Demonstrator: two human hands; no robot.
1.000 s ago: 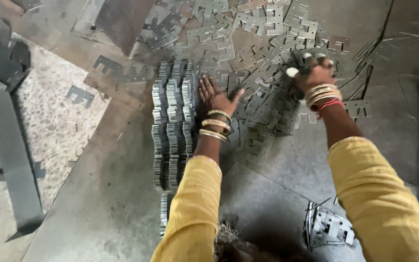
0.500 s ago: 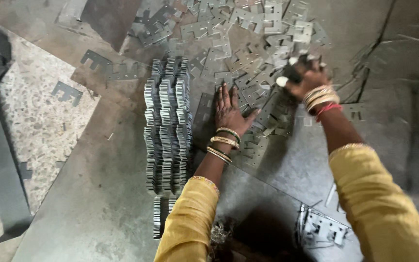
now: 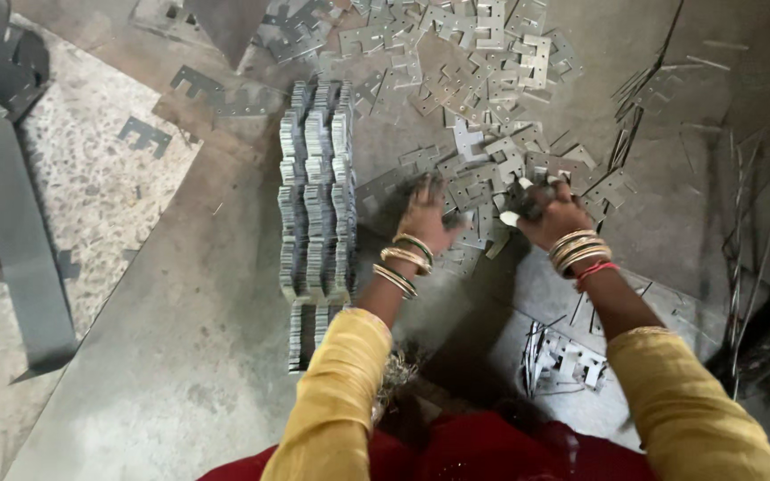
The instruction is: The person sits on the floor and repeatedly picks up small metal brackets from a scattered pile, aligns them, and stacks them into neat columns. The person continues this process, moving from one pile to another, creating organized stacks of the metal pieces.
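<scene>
Stamped plates [image 3: 483,169] dull grey metal; floor sheet [image 3: 198,338] matt, scuffed.

I see the stacked row of plates [image 3: 316,191] left of my left hand [image 3: 424,216]. Loose plates [image 3: 483,107] lie scattered beyond both hands, my right hand [image 3: 552,214] among them

Flat notched grey metal plates [image 3: 483,178] lie loosely heaped.

view: your one head camera | aim: steeply down and forward over your yellow sleeves | range: close, arm's reach | centre: left hand [image 3: 422,216] and right hand [image 3: 552,216] at mid-frame | top edge: scattered metal plates [image 3: 492,53] | left edge: speckled floor [image 3: 91,178] | overlap: none, single view
</scene>
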